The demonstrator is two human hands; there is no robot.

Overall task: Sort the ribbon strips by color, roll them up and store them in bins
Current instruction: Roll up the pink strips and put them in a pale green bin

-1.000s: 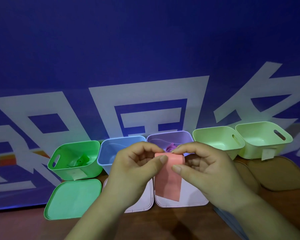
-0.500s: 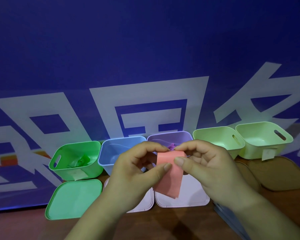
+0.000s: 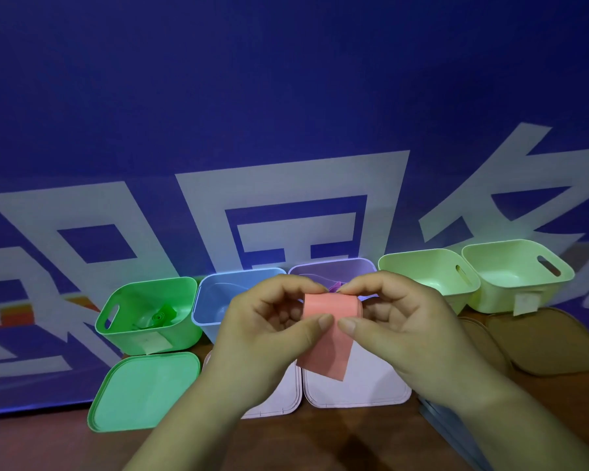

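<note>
Pink ribbon (image 3: 330, 305) part-rolled, held mid-air in front of purple bin (image 3: 351, 271). Left hand (image 3: 262, 331) & right hand (image 3: 405, 331) both curled, pinching roll btwn thumbs & fingers. Risk: unwinding of loose tail w/ any slack in pinch

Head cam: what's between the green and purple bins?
The blue bin stands between the green bin and the purple bin; the left hand, pinching the pink ribbon, hides its right part. Head view.
</note>
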